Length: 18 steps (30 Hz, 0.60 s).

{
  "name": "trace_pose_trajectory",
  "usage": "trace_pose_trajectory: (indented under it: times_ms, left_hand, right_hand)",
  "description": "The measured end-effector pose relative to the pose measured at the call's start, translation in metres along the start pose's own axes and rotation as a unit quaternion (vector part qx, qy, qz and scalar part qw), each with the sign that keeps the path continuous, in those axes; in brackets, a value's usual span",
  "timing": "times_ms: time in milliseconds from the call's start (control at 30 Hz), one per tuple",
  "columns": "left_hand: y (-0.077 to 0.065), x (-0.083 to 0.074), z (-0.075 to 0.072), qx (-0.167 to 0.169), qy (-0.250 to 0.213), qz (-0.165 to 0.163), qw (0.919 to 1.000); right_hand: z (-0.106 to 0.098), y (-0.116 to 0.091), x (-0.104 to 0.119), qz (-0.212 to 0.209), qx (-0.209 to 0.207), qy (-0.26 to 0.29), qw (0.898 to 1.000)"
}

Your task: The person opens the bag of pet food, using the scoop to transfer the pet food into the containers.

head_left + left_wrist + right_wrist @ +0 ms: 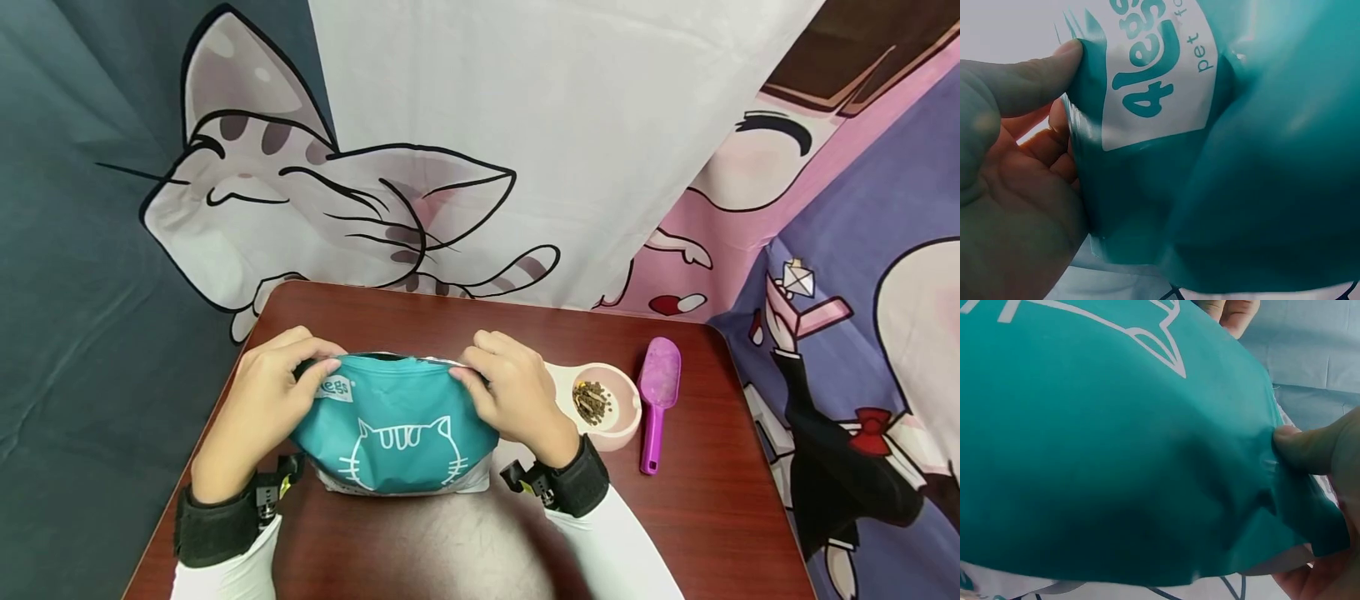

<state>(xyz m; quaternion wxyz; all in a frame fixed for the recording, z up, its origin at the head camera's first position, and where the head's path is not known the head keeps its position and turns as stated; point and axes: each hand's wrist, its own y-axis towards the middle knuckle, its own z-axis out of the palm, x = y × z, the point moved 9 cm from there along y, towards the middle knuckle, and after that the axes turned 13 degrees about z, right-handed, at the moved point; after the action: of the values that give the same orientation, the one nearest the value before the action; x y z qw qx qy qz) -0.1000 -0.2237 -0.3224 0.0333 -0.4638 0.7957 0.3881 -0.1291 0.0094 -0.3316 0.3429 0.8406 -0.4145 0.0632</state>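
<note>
A teal pet food bag with a white cat-face outline stands on the table between my hands. Its top edge is parted slightly, showing a dark gap. My left hand pinches the top left corner, thumb in front near the white label and fingers behind. At the opposite top corner my right hand grips the edge, its thumb pressed on the teal front. The inside of the bag is hidden from every view.
Right of the bag is a pale pink pet bowl with a small heap of brown dry food, partly covered by my right hand. A purple scoop lies beside it. Cat-printed cloth hangs behind the reddish-brown table.
</note>
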Motion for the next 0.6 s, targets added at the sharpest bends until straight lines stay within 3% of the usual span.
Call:
trace_pose_trajectory:
  times_ms: [267,367,600]
  left_hand:
    - [-0.003,0.000,0.004,-0.001,-0.007,0.003,1.0000]
    - [-0.004,0.001,0.005,-0.001,-0.007,0.004,1.0000]
    - [-0.005,0.001,0.004,0.001,0.003,0.004,1.0000]
  right_hand:
    - [0.008,0.005,0.011,0.014,0.060,-0.090,0.994]
    - [0.009,0.006,0.016,0.006,0.062,-0.112,0.992]
    - [0.009,0.005,0.024,-0.024,0.057,-0.097,0.993]
